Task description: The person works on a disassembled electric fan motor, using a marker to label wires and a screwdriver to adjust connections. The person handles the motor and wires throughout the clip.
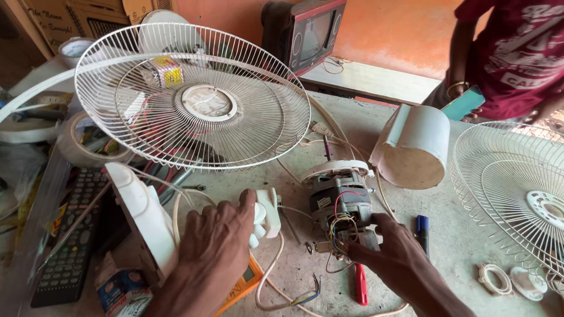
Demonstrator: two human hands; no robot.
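The right hand [390,249] is closed on the lower end of a fan motor [341,196], fingers wrapped about its base where a bundle of coloured wires [339,226] comes out. The left hand [220,235] rests, fingers curled, on a white plastic switch piece [267,212] just left of the motor, gripping it loosely. The motor stands near the middle of the worktop [352,123], towards its near edge, shaft pointing away.

With its metal core the motor looks heavy and stiff; the body is the sound place to take it, since the thin wires would likely tear if pulled. The switch piece seems light, and its white cable [270,276] will drag.

Room is tight. A red-handled tool [360,285] lies touching the right hand's side, a blue marker [422,226] just beyond. A white fan guard [194,97] overhangs the far left, another guard [517,188] fills the right edge, and a white housing cover [411,147] lies between. A remote control [67,246] sits at the left edge. Another person's hand holds a phone [464,103] at the far right corner.
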